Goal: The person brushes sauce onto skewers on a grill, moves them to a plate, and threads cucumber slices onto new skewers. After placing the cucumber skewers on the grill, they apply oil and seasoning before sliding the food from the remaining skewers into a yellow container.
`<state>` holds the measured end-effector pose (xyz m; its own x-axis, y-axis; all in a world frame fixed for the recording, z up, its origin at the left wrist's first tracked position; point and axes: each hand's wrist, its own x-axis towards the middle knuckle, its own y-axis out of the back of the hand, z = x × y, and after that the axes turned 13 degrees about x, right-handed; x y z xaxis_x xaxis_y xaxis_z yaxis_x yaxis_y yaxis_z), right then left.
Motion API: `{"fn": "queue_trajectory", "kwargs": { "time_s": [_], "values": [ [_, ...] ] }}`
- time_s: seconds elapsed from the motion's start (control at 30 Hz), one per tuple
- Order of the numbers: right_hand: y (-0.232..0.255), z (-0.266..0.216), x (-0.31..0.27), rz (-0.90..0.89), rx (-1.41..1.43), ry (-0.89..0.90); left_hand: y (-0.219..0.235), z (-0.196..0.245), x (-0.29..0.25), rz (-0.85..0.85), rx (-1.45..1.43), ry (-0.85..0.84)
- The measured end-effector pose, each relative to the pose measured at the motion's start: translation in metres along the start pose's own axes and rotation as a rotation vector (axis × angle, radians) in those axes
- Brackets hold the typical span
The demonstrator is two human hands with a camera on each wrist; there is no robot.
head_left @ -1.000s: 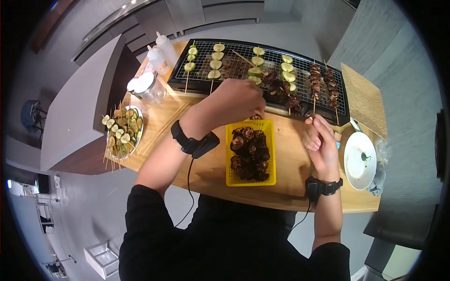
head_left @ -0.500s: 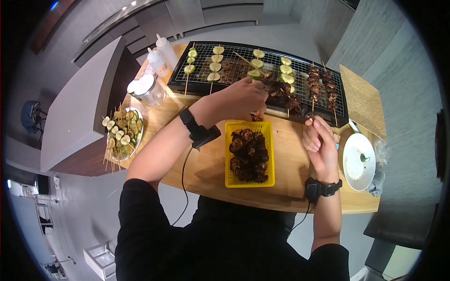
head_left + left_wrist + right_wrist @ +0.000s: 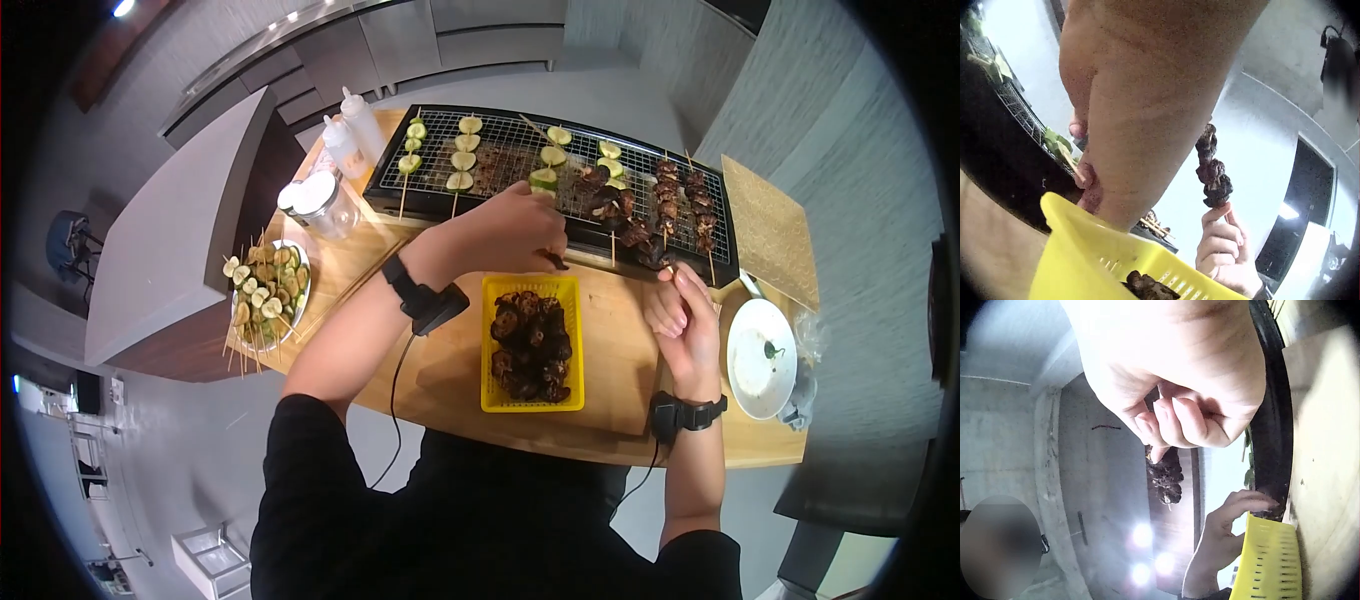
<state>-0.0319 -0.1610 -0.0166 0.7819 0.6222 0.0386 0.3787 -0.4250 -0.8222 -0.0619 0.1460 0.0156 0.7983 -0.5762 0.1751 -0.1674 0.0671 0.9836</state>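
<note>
In the head view my right hand (image 3: 683, 315) pinches the lower end of a wooden skewer (image 3: 541, 130). Dark brown mushroom-like pieces (image 3: 634, 233) are threaded along it, and it slants up over the grill (image 3: 480, 205). My left hand (image 3: 505, 235) is bent over the far rim of a yellow plastic basket (image 3: 487, 345), pinching a dark brown mushroom-like piece (image 3: 556, 263). More dark brown pieces (image 3: 530, 350) fill the basket. The right wrist view shows the right hand's fingers (image 3: 1179, 419) curled in. In the left wrist view the forearm largely hides the left fingers.
Skewers of zucchini slices (image 3: 463, 160) and of browned meat-like pieces (image 3: 667, 190) lie on the grill. A heaped plate of zucchini skewers (image 3: 306, 262), a jar (image 3: 335, 213) and squeeze bottles (image 3: 343, 145) stand left. A white bowl (image 3: 760, 385) and tan board (image 3: 770, 235) are at right.
The head view has tilted slightly, so the table sits lower. The dark piece in the left fingers now shows apart from the basket rim. The skewer's tip has shifted a little right.
</note>
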Motion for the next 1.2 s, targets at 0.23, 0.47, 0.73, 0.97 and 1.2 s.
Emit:
{"fn": "queue_trajectory", "kwargs": {
  "time_s": [0.23, 0.47, 0.73, 0.97, 1.2],
  "values": [
    [-0.001, 0.0, -0.001, -0.021, 0.026, 0.004, 0.004, 0.013, -0.03, 0.557, -0.803, 0.443],
    [-0.002, 0.004, -0.002, -0.012, -0.023, -0.024, -0.017, 0.011, -0.053, 0.945, -1.368, 0.719],
    [0.0, 0.01, -0.001, 0.033, -0.094, -0.054, -0.019, 0.009, -0.055, 1.018, -1.438, 0.716],
    [0.002, 0.013, 0.0, 0.025, -0.131, -0.083, -0.019, 0.009, -0.056, 1.015, -1.463, 0.737],
    [0.0, 0.014, -0.002, 0.072, -0.151, -0.084, -0.022, 0.01, -0.054, 1.05, -1.419, 0.676]
  ]
}}
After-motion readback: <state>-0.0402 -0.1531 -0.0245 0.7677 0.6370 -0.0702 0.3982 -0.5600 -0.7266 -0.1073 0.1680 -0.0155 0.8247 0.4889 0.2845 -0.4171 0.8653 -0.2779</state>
